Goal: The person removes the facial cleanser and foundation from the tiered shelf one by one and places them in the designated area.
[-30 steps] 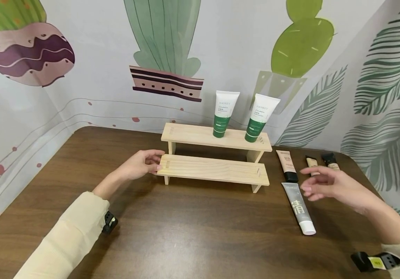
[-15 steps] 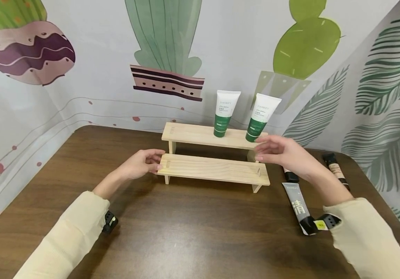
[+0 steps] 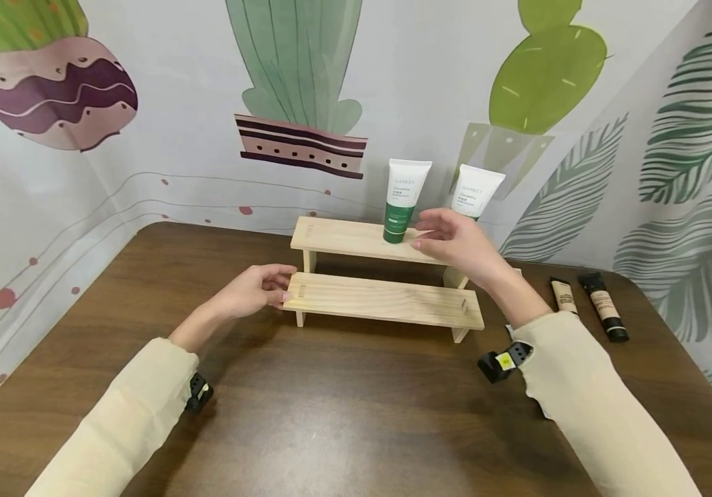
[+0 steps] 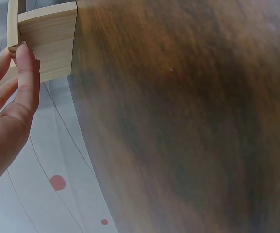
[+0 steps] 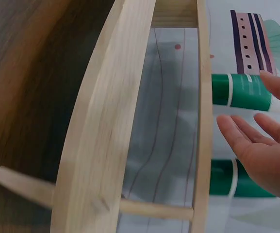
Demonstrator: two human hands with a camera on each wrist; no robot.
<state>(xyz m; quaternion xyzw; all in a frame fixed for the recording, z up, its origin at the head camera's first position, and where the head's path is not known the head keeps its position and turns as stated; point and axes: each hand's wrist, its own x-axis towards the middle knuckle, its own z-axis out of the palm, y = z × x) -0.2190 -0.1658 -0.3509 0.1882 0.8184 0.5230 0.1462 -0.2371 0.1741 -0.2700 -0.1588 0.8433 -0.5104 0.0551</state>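
Has brought the right hand [image 3: 458, 241] in from the right side of the table [image 3: 331, 407] since the earlier head frame, up to the upper board [image 3: 349, 237], fingertips toward the gap between the left standing tube [image 3: 400, 201] and the right standing tube [image 3: 476, 188]. Holds nothing there, with fingers loosely bent and apart. Comes nearest to the left standing tube, just beside its green part, which by judgement turns the work toward the pair upright on the upper board. Pinches, as before, the left end of the lower board [image 3: 380, 298] with the left hand [image 3: 253, 293], probably to steady it.

To be seen farther out: a small tan tube [image 3: 563, 295] and a black-capped tube [image 3: 607, 307], both lying on the table to the right, well apart from the boards; behind, a cactus-printed cloth [image 3: 194, 162].

Impossible to tell: any contact between right thumb and left standing tube, overlapping in the right wrist view. Hidden behind the right hand in the head view: the base of the right standing tube. Covered by the right sleeve [image 3: 592, 393]: the lower end of the small tan tube. Too small to read: the finer print on both standing tubes.
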